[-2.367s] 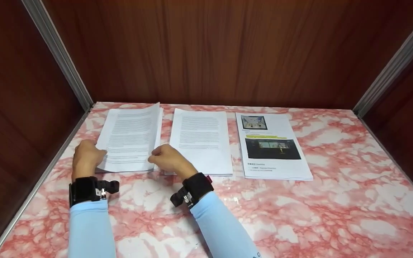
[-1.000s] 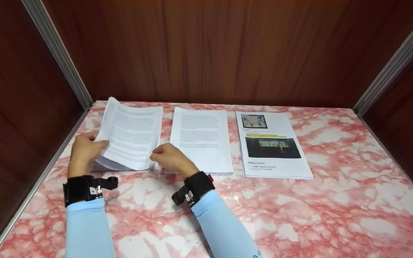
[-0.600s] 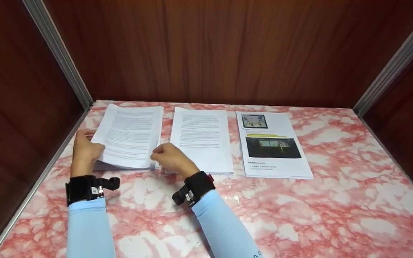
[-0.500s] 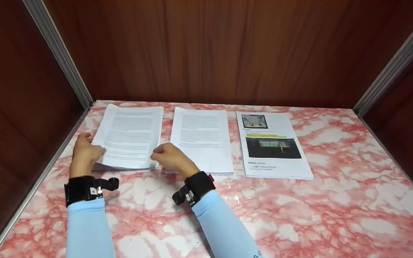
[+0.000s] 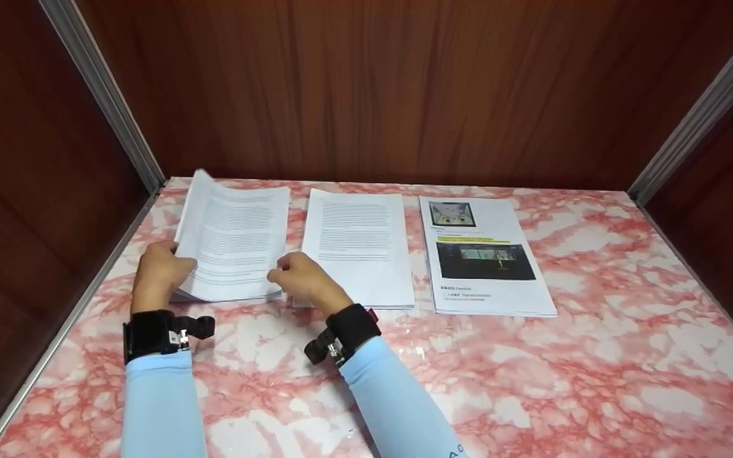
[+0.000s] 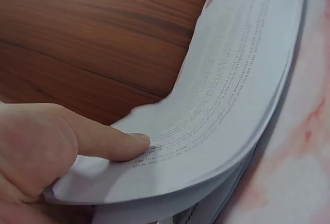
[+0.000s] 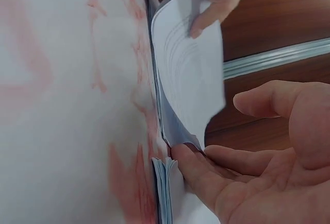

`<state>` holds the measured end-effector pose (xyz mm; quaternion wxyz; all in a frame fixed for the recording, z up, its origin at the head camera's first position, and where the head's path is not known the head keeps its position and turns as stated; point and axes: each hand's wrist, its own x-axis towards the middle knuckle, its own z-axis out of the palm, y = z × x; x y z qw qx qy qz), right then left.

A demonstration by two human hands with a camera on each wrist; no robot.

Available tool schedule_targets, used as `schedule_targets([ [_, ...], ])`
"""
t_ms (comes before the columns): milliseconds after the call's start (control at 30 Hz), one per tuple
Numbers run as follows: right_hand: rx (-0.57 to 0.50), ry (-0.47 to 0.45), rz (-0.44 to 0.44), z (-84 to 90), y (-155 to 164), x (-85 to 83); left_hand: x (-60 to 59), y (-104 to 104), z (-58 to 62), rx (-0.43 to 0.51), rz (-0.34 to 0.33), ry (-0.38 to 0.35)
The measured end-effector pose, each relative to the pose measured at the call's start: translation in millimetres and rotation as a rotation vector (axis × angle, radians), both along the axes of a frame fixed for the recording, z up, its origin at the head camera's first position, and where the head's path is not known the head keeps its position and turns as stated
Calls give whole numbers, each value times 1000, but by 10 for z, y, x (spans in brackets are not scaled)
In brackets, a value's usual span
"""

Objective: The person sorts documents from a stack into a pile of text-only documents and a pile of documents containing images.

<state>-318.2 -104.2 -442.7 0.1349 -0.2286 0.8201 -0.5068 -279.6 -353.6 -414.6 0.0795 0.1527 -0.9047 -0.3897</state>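
The left hand (image 5: 158,272) pinches the left stack's (image 5: 234,245) top sheets, bowing them up, while the right hand (image 5: 298,280), fingers seemingly loosely curled, steadies the near corner.

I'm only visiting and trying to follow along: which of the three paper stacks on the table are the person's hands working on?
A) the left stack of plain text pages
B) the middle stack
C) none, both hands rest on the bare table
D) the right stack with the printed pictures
A: the left hand bends up the top sheets of the left stack, with the right hand at its near right corner; the other stacks lie flat.
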Motion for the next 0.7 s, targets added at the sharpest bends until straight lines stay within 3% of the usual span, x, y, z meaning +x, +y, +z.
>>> schedule_targets([
  [167, 2, -1, 8, 5, 7, 0, -29, 5, 60, -99, -71, 59],
  [333, -5, 4, 17, -7, 12, -12, -82, 45, 75, -42, -142, 93],
  [533, 11, -3, 20, -30, 0, -9, -129, 30, 7, 54, -14, 94],
  [700, 8, 1, 9, -19, -3, -5, -108, -33, -57, 62, 67, 103],
])
